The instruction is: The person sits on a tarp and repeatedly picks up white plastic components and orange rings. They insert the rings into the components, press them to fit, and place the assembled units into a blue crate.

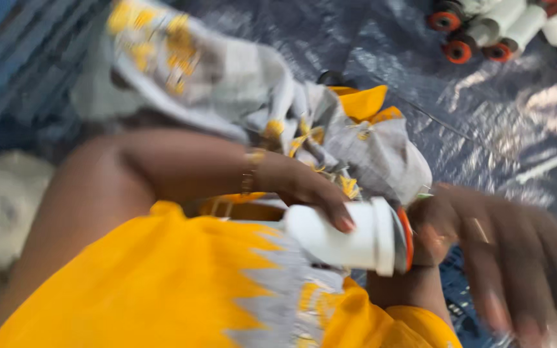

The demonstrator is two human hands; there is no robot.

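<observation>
**White plastic fitting held over the lap**

White plastic fitting (pixel 346 235) with an orange ring sits above yellow cloth (pixel 149 283), gripped by the left hand (pixel 304 187). The blurred right hand (pixel 504 251) touches its end; grip unclear. Farther off, similar fittings (pixel 498 29) lie on blue tarpaulin (pixel 459 116).

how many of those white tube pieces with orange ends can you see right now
4, maybe more. One white piece sits in the left hand, close to the right hand. Three lie on the blue sheet at top right; others may be cropped.

light: bright daylight | glare: on blue tarp (pixel 485 122), upper right | blur: heavy motion, whole frame soft
</observation>
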